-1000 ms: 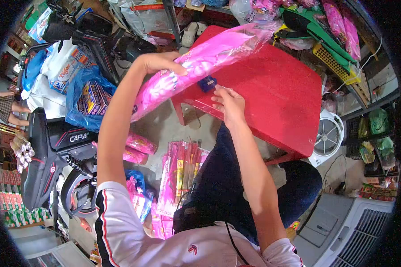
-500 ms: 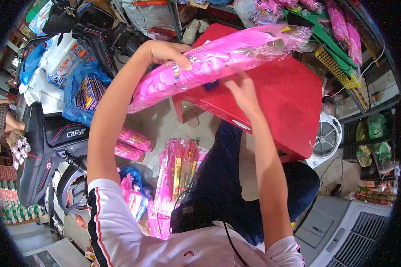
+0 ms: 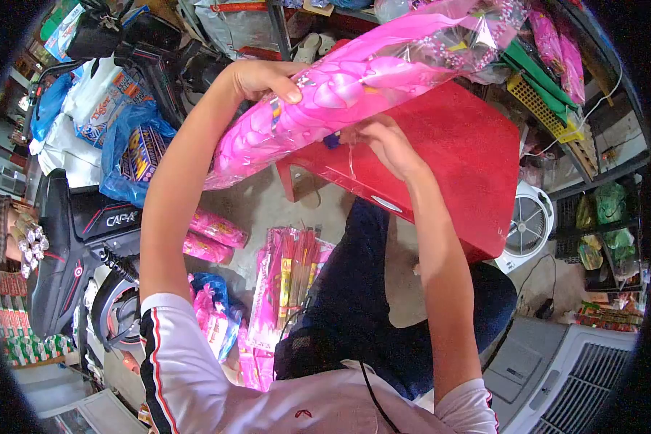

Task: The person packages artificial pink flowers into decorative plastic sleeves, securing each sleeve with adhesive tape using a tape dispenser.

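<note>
A long pink plastic-wrapped package (image 3: 347, 87) slants up to the right over the red table, its far end clear film with small dots. My left hand (image 3: 264, 79) is closed on its upper side, thumb lying over the wrap and the other fingers hidden behind it. Just below the package's lower edge is my right hand (image 3: 390, 148), fingers bent and pinched together. From its fingertips a thin clear strip (image 3: 351, 160) hangs over the table. A small dark blue object (image 3: 331, 141) shows beside those fingertips, partly covered by the package.
The red table (image 3: 456, 166) stands before my knees. On the floor are pink packages (image 3: 213, 235) and a pink bag with thin sticks (image 3: 286, 271). A motorbike (image 3: 87, 224) stands at left, a white fan (image 3: 532, 220) at right. A person's arm shows at far left.
The package has risen at its right end and come closer to the camera. My right hand has shifted slightly left, and a clear strip now hangs from its fingers.
</note>
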A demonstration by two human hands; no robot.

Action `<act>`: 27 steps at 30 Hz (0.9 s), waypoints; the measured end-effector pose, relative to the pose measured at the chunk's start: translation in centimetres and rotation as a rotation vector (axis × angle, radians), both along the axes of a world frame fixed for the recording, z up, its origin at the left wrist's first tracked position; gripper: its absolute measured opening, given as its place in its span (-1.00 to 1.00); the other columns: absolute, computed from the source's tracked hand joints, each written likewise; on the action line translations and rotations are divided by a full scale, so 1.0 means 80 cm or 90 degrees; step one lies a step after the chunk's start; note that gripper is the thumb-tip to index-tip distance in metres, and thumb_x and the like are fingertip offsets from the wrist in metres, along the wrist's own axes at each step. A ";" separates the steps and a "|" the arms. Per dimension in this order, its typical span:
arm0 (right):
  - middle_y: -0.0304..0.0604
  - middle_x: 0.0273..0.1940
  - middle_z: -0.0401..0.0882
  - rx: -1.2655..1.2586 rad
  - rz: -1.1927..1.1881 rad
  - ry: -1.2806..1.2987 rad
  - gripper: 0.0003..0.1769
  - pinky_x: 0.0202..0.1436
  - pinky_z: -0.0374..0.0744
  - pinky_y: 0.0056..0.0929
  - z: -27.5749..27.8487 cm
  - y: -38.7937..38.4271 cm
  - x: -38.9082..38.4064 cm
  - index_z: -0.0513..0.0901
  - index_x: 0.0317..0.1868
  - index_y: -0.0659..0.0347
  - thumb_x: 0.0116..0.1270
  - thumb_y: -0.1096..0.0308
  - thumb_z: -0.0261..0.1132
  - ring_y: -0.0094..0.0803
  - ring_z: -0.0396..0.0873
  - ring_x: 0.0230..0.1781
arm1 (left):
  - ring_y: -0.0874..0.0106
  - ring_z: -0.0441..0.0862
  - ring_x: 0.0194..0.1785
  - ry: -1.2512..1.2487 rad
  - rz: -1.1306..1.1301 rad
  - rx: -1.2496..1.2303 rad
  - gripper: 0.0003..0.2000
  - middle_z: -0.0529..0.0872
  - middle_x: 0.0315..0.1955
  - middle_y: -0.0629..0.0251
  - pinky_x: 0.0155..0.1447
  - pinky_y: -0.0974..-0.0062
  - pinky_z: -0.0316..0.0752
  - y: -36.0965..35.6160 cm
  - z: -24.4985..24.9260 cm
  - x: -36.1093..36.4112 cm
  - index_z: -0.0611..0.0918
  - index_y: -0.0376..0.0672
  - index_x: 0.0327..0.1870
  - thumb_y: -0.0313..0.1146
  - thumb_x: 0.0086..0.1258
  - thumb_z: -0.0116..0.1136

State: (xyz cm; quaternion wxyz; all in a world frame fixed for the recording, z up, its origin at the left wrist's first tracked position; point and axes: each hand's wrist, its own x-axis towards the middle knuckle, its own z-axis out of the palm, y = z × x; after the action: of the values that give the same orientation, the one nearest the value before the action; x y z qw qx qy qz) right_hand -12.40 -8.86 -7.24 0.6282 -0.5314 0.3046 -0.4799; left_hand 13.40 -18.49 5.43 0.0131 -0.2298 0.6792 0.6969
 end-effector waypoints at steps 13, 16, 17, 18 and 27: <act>-0.29 -0.43 0.52 0.242 0.041 -0.033 -0.83 -0.47 0.37 -0.52 -0.018 0.007 -0.001 0.65 -0.08 0.31 0.47 0.36 0.30 -0.55 0.46 -0.52 | 0.31 0.48 0.40 -0.086 -0.022 0.039 0.13 0.48 0.42 0.06 0.49 0.32 0.35 -0.001 -0.009 -0.010 0.21 -0.39 0.57 -0.11 -0.05 0.62; -0.33 -0.45 0.47 0.229 0.027 0.008 -0.85 -0.54 0.29 -0.54 -0.026 0.009 0.002 0.66 -0.09 0.26 0.43 0.38 0.36 -0.61 0.43 -0.55 | 0.37 0.69 0.17 -0.100 -0.014 -0.032 -0.14 0.66 0.22 0.06 0.28 0.40 0.59 -0.010 -0.022 -0.011 0.37 -0.41 0.46 -0.17 0.18 0.51; -0.31 -0.42 0.50 0.232 -0.001 0.033 -0.86 -0.51 0.32 -0.54 -0.029 0.009 0.003 0.65 -0.09 0.24 0.43 0.38 0.36 -0.58 0.46 -0.52 | 0.37 0.69 0.16 -0.107 -0.018 -0.032 -0.15 0.67 0.21 0.06 0.28 0.40 0.59 -0.015 -0.028 -0.012 0.38 -0.41 0.45 -0.17 0.18 0.51; -0.29 -0.39 0.53 0.235 -0.028 0.057 -0.87 -0.49 0.34 -0.53 -0.030 0.010 0.004 0.63 -0.09 0.22 0.44 0.38 0.35 -0.56 0.48 -0.50 | 0.37 0.69 0.16 -0.113 -0.023 -0.032 -0.17 0.68 0.20 0.07 0.27 0.40 0.59 -0.018 -0.032 -0.017 0.39 -0.41 0.44 -0.17 0.18 0.51; -0.17 -0.11 0.76 0.289 -0.186 0.148 -0.71 -0.34 0.53 -0.46 -0.040 0.005 0.018 0.71 -0.01 0.21 0.36 0.24 0.43 -0.45 0.70 -0.26 | 0.28 0.56 0.30 -0.267 -0.046 -0.040 0.02 0.58 0.29 0.01 0.40 0.27 0.46 -0.056 -0.027 -0.051 0.32 -0.43 0.46 -0.22 -0.06 0.64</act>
State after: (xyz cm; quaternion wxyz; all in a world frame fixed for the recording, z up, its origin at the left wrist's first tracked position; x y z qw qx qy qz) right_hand -10.99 -8.47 -10.44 0.6159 -0.3790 0.5476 -0.4208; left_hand 9.30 -23.01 3.29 0.1716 -0.3458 0.6910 0.6112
